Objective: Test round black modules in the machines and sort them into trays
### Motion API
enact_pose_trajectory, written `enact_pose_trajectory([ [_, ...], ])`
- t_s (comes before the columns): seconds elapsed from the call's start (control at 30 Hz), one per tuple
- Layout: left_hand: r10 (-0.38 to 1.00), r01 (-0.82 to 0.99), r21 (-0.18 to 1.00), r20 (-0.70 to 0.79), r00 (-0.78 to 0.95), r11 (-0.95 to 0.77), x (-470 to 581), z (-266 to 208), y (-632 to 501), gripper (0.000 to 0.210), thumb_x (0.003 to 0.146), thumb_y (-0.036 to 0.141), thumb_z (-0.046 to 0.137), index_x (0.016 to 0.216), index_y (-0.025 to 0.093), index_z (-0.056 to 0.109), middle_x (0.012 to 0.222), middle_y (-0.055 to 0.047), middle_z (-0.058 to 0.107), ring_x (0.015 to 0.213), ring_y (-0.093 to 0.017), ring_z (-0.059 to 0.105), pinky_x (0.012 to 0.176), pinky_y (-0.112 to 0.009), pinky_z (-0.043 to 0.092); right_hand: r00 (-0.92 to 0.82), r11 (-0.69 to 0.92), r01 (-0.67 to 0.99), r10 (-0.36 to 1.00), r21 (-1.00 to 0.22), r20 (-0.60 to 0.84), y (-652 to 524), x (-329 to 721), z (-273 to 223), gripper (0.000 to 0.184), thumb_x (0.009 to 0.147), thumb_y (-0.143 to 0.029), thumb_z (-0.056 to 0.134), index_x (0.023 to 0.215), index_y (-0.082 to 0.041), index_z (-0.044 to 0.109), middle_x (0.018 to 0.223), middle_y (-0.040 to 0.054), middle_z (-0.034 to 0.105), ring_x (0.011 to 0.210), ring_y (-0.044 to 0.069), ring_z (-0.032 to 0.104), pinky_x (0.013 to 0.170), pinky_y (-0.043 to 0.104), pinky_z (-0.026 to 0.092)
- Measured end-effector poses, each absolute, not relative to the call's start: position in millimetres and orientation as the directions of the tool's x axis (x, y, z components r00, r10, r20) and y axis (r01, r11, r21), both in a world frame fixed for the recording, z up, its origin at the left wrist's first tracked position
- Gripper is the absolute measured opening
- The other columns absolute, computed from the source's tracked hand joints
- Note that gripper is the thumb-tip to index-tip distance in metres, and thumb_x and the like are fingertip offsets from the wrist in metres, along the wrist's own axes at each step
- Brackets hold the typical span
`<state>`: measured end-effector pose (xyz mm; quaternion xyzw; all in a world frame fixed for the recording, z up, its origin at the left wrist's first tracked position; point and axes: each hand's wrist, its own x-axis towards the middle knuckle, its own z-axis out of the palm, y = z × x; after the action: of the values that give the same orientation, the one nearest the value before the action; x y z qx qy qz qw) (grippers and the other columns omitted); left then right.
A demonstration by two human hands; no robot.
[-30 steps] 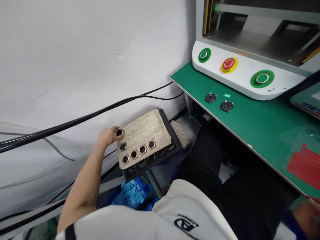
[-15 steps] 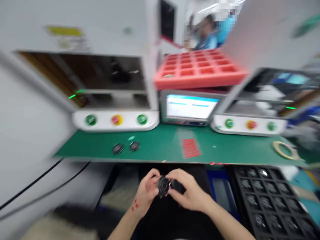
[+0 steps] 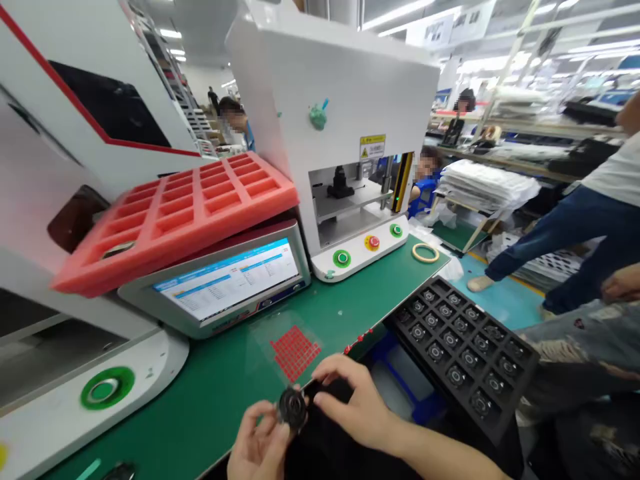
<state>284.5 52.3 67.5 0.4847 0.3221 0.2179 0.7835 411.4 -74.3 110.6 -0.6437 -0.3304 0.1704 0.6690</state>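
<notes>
My left hand point(image 3: 263, 440) pinches a small round black part point(image 3: 293, 408) with rings on its face, just off the front edge of the green bench top point(image 3: 215, 380). Beside it, my right hand point(image 3: 353, 403) is closed, thumb and forefinger bent together at the part's right side. Something dark shows between those fingers, but its kind cannot be made out. Beyond the hands, a sheet of small red stickers point(image 3: 295, 353) lies on the bench. Another round black part point(image 3: 120, 472) is cut off at the bottom left.
A black tray point(image 3: 453, 427) with several round parts stands at the right. A pink foam tray point(image 3: 200, 233) rests on the monitor point(image 3: 250, 273). White press machines point(image 3: 345, 87) flank it. A beige ring point(image 3: 425, 252) lies at the bench's far end. People are at the right.
My view has swung to the right, bringing the black tray and right-hand machine into fuller sight. The round black part stays in my left hand, with the right hand still beside it.
</notes>
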Motion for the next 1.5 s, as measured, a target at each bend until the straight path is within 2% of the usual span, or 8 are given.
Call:
enact_pose_trajectory([
  [0.1,0.946,-0.153,0.982,-0.060,0.319,0.114,308.5,91.2,47.0,0.042,0.063,0.028,0.086,0.090,0.026,0.055,0.093,-0.001,0.072,0.090,-0.019,0.074,0.083,-0.028,0.060,0.787,0.146,0.268,0.537,-0.952,0.304,-70.0,404.2,115.4,0.004,0.080,-0.014,0.064,0.081,-0.019,0.064,0.080,0.0023,0.067,0.075,0.014,0.064,0.071,0.025,0.054],
  [0.2,0.968,-0.223,0.959,0.211,0.136,-0.178,336.2,105.6,50.1,0.041,0.063,0.024,0.082,0.089,0.022,0.051,0.093,-0.006,0.072,0.090,-0.022,0.075,0.077,-0.030,0.062,0.767,0.221,0.321,0.510,-0.921,0.389,-63.5,395.1,120.1,0.009,0.085,-0.014,0.062,0.078,-0.020,0.063,0.077,0.0021,0.067,0.074,0.014,0.065,0.070,0.026,0.054],
  [0.33,0.896,-0.209,0.889,0.433,0.100,-0.406,355.7,112.6,53.7,0.039,0.073,0.027,0.076,0.096,0.021,0.045,0.101,-0.012,0.072,0.090,-0.022,0.075,0.074,-0.033,0.062,0.745,0.248,0.380,0.490,-0.891,0.453,-54.3,384.3,124.5,0.011,0.085,-0.010,0.064,0.088,-0.021,0.064,0.085,0.0023,0.069,0.081,0.014,0.067,0.076,0.027,0.056],
  [0.53,0.831,-0.222,0.821,0.551,0.071,-0.526,356.7,120.8,46.1,0.041,0.075,0.026,0.078,0.099,0.020,0.046,0.109,-0.016,0.070,0.099,-0.024,0.073,0.078,-0.036,0.063,0.680,0.272,0.437,0.525,-0.857,0.513,-55.0,376.7,130.0,0.015,0.084,-0.008,0.066,0.091,-0.021,0.062,0.088,0.0030,0.070,0.083,0.014,0.070,0.078,0.027,0.058],
  [0.9,0.729,-0.135,0.724,0.684,0.015,-0.676,351.9,127.6,43.3,0.039,0.076,0.021,0.076,0.101,0.020,0.046,0.111,-0.014,0.070,0.098,-0.023,0.073,0.076,-0.037,0.064,0.726,0.221,0.305,0.576,-0.926,0.376,-60.9,371.9,131.9,0.014,0.080,-0.009,0.071,0.084,-0.021,0.065,0.082,0.0014,0.074,0.074,0.014,0.073,0.070,0.024,0.062],
  [1.2,0.629,-0.150,0.617,0.776,-0.050,-0.773,339.7,129.8,40.6,0.045,0.073,0.020,0.078,0.105,0.019,0.047,0.109,-0.013,0.070,0.101,-0.025,0.072,0.074,-0.038,0.064,0.568,0.302,0.439,0.636,-0.846,0.522,-74.9,370.8,140.8,0.019,0.081,-0.002,0.068,0.083,-0.021,0.063,0.077,0.0015,0.072,0.071,0.014,0.070,0.066,0.026,0.058],
  [1.37,0.712,-0.200,0.695,0.702,-0.020,-0.690,332.4,131.1,47.0,0.042,0.079,0.024,0.075,0.107,0.021,0.043,0.113,-0.013,0.068,0.102,-0.025,0.072,0.078,-0.041,0.064,0.587,0.416,0.205,0.672,-0.886,0.451,-86.4,374.2,147.1,0.022,0.082,-0.001,0.067,0.083,-0.022,0.060,0.077,-0.0001,0.069,0.071,0.013,0.069,0.066,0.025,0.058],
  [1.5,0.523,-0.270,0.514,0.851,0.043,-0.814,316.4,112.3,47.1,0.053,0.074,0.021,0.081,0.112,0.026,0.045,0.117,-0.007,0.067,0.103,-0.024,0.072,0.082,-0.042,0.064,0.736,0.383,-0.212,0.667,-0.899,0.111,-75.0,391.3,154.6,0.023,0.079,-0.022,0.079,0.090,-0.023,0.059,0.085,0.0001,0.070,0.078,0.015,0.073,0.077,0.030,0.061],
])
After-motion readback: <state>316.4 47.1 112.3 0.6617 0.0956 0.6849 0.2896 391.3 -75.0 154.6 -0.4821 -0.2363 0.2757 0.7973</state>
